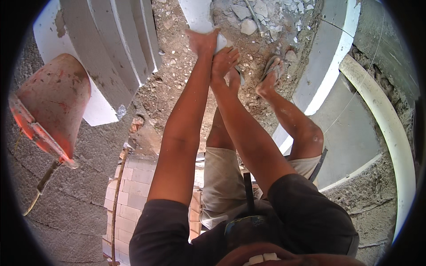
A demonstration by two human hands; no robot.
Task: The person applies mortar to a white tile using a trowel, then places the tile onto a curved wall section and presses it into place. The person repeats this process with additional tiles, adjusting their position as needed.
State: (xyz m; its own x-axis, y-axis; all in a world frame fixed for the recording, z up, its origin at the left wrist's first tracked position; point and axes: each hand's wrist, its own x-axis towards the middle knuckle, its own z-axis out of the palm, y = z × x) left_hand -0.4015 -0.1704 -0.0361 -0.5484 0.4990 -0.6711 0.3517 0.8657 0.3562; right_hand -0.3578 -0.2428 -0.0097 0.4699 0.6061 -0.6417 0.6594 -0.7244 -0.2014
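Note:
Both my arms stretch forward, close together, over the stony ground. My left hand (203, 42) is closed round the near end of a long white piece (197, 15), which runs out past the top edge; its material I cannot make out. Just right of it and a little nearer, my right hand (225, 62) has its fingers bent over the white corner (221, 43) that shows between the hands. That corner seems to belong to the same piece. The undersides of both grips are hidden.
Grey-coated mouldings with white ends (106, 44) stand at the upper left, beside a tilted orange bucket (55, 93). Rubble (249, 26) lies ahead of my sandalled feet (271, 73). A curved white pipe (392, 115) runs along the right. Stacked pale blocks (135, 186) and a thin stick (117, 199) are nearer left.

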